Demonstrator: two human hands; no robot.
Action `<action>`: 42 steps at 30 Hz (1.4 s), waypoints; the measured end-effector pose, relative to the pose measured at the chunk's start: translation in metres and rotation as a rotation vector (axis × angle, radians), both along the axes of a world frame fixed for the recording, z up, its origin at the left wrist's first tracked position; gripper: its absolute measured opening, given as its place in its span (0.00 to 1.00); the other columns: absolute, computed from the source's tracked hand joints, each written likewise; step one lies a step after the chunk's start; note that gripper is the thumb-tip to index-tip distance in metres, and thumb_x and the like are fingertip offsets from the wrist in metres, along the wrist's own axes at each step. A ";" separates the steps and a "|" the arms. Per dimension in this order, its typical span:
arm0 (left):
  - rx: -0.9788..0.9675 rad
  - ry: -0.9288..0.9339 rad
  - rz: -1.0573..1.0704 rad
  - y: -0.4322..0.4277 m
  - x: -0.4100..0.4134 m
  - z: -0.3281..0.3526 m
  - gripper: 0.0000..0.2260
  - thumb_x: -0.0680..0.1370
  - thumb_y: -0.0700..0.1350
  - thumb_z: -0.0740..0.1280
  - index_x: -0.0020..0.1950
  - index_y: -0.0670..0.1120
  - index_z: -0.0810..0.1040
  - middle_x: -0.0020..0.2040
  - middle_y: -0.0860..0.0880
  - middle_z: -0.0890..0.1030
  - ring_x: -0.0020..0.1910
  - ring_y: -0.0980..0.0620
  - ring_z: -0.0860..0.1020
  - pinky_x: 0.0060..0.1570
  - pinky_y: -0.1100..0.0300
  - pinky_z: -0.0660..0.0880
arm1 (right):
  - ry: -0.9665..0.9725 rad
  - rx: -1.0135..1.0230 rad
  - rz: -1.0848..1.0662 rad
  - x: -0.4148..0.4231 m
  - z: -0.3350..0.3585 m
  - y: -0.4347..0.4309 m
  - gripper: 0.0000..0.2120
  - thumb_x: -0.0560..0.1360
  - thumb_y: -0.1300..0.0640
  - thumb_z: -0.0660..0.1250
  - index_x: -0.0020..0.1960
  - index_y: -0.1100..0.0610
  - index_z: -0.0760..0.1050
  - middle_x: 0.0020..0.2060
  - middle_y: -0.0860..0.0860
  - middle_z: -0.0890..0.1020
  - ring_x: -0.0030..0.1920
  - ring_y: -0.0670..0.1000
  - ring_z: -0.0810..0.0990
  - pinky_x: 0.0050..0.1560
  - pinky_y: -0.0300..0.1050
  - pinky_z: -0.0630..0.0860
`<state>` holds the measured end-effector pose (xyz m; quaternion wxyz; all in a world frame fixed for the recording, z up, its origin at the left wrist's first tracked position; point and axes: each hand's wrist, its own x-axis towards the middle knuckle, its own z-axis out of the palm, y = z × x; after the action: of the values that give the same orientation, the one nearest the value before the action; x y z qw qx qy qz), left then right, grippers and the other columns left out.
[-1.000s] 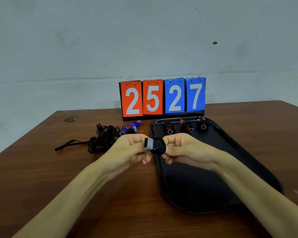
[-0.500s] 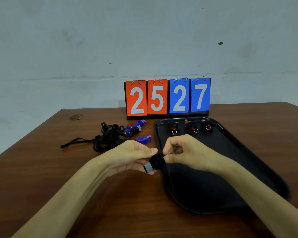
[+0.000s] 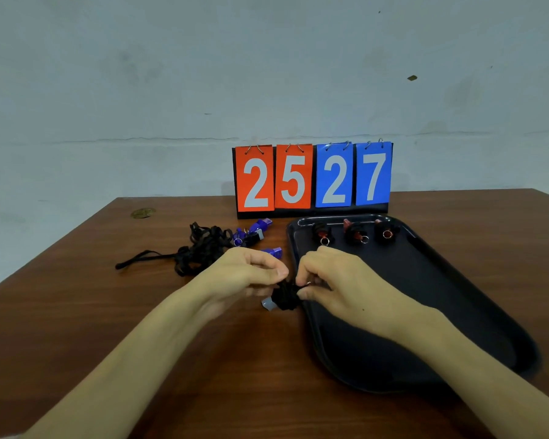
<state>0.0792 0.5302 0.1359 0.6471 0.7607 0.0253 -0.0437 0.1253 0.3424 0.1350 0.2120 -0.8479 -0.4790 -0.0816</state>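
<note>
A brown wooden table (image 3: 76, 327) stands against a pale wall, and a long black tray (image 3: 425, 296) lies along its right half. Behind the tray, at the table's far edge, a flip scoreboard (image 3: 313, 179) shows 25 on red cards and 27 on blue. A person's bare forearms reach in from the near edge. The left hand (image 3: 244, 277) is curled, thumb tip against forefinger, its lower fingers blurred where they hold the cord-wound whistle (image 3: 284, 297) from the left. The right hand (image 3: 336, 280) pinches the same bundle from the right at a small metal ring. The whistle is held just over the tray's left rim, its grey mouthpiece pointing down and left. A loose tangle of black lanyards (image 3: 203, 248) sprawls on the table left of the tray. Three wound red whistles (image 3: 354, 232) sit in a row at the tray's far end, well apart from the hands. Purple whistles (image 3: 257, 229) lie between the tangle and the tray.
</note>
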 end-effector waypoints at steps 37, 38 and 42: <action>0.448 -0.289 0.770 0.071 0.025 -0.027 0.13 0.74 0.31 0.59 0.40 0.46 0.79 0.43 0.49 0.79 0.40 0.53 0.76 0.33 0.63 0.70 | 0.175 0.009 -0.383 0.022 0.002 0.086 0.09 0.74 0.48 0.66 0.49 0.52 0.79 0.45 0.47 0.81 0.46 0.46 0.79 0.50 0.44 0.78; 0.479 -0.283 0.753 0.070 0.025 -0.028 0.14 0.72 0.31 0.58 0.38 0.47 0.78 0.42 0.48 0.79 0.39 0.51 0.76 0.33 0.61 0.70 | 0.178 -0.011 -0.383 0.022 -0.002 0.099 0.12 0.73 0.46 0.66 0.48 0.53 0.79 0.44 0.49 0.82 0.45 0.48 0.80 0.49 0.46 0.78; 0.625 -0.244 0.623 0.069 0.029 -0.036 0.16 0.72 0.32 0.59 0.33 0.52 0.77 0.46 0.48 0.81 0.46 0.50 0.77 0.40 0.59 0.72 | 0.206 -0.031 -0.485 0.022 -0.013 0.136 0.20 0.73 0.40 0.65 0.42 0.58 0.78 0.35 0.52 0.79 0.35 0.50 0.78 0.36 0.43 0.74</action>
<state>0.1085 0.5993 0.0994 0.3673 0.8750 0.1886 0.2527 0.1474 0.4786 0.1219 0.2209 -0.9449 -0.2390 -0.0360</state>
